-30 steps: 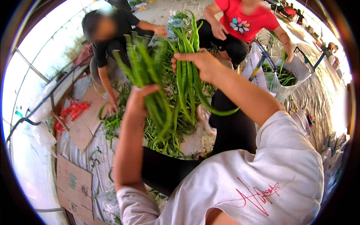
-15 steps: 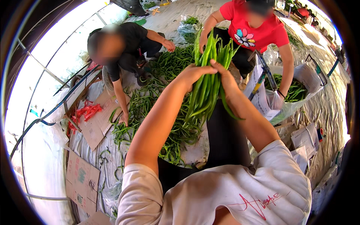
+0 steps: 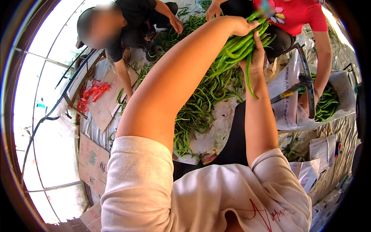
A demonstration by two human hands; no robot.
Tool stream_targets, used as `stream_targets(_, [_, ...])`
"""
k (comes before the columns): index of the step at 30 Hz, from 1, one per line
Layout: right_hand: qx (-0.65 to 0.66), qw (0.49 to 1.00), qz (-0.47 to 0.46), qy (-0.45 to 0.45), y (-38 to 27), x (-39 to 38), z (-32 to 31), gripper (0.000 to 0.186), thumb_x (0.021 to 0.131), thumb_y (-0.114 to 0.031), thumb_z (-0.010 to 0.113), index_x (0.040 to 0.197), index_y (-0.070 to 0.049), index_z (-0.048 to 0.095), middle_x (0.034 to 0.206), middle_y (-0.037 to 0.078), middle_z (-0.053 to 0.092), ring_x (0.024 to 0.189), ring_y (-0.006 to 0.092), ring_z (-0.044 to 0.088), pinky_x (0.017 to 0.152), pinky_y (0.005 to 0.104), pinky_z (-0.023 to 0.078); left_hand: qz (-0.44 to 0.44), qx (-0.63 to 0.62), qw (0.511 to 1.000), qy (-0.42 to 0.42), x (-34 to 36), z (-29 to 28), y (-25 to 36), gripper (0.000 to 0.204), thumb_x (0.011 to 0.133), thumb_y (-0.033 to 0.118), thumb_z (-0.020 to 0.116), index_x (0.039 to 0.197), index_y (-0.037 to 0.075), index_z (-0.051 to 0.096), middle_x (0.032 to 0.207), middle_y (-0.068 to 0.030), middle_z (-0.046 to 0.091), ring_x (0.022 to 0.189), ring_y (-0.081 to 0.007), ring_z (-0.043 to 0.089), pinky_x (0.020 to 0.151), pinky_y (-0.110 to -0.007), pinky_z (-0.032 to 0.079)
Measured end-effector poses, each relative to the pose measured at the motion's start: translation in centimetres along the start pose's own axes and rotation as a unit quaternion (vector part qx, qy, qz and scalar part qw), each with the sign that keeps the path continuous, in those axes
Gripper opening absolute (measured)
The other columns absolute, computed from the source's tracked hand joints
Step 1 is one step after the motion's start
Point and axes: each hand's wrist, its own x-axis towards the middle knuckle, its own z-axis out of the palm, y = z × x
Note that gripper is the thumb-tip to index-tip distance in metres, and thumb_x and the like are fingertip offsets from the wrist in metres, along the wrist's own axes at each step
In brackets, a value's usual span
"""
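A bunch of long green peppers (image 3: 235,50) is raised at the upper middle, held between both my hands. My left hand (image 3: 241,27) grips it from above with the thumb across the peppers, and my right hand (image 3: 256,54) grips it from the right side, one long pepper hanging along the wrist. Behind and below the bunch lies a heap of loose green peppers (image 3: 193,120) on a pale sheet.
A co-worker in black (image 3: 133,19) crouches at upper left, another in red (image 3: 309,15) at upper right with an arm in a lined crate of peppers (image 3: 324,104). A metal frame (image 3: 63,92), red plastic scraps (image 3: 92,94) and flattened cardboard (image 3: 92,158) lie along the left.
The bunch and both my hands have moved up and to the right. My two hands came together on one bunch, and the co-worker in red has reached into the crate.
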Motion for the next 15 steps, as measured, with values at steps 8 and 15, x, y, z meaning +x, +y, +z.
stream_targets(8, [-0.071, 0.992, -0.071, 0.076, -2.0, 3.0, -0.5, 0.039, 0.089, -0.028, 0.060, 0.118, -0.003, 0.055, 0.114, 0.012, 0.061, 0.107, 0.0264, 0.057, 0.098, 0.0411, 0.042, 0.118, 0.097, 0.985, 0.081, 2.3, -0.3, 0.3, 0.064, 0.092, 0.056, 0.039, 0.118, 0.000, 0.059, 0.111, -0.0191, 0.061, 0.101, -0.0290, 0.059, 0.087, -0.038, 0.045])
stream_targets(15, [0.054, 0.995, -0.056, -0.056, -3.8, 7.1, -7.2, 0.033, 0.090, -0.027, 0.056, 0.110, -0.001, 0.057, 0.104, 0.013, 0.064, 0.094, 0.0278, 0.063, 0.085, 0.0402, 0.051, 0.177, 0.085, 0.975, 0.102, 4.4, -0.6, 0.9, 0.059, 0.092, 0.052, 0.042, 0.114, 0.000, 0.060, 0.107, -0.0164, 0.061, 0.097, -0.0263, 0.058, 0.084, -0.037, 0.045])
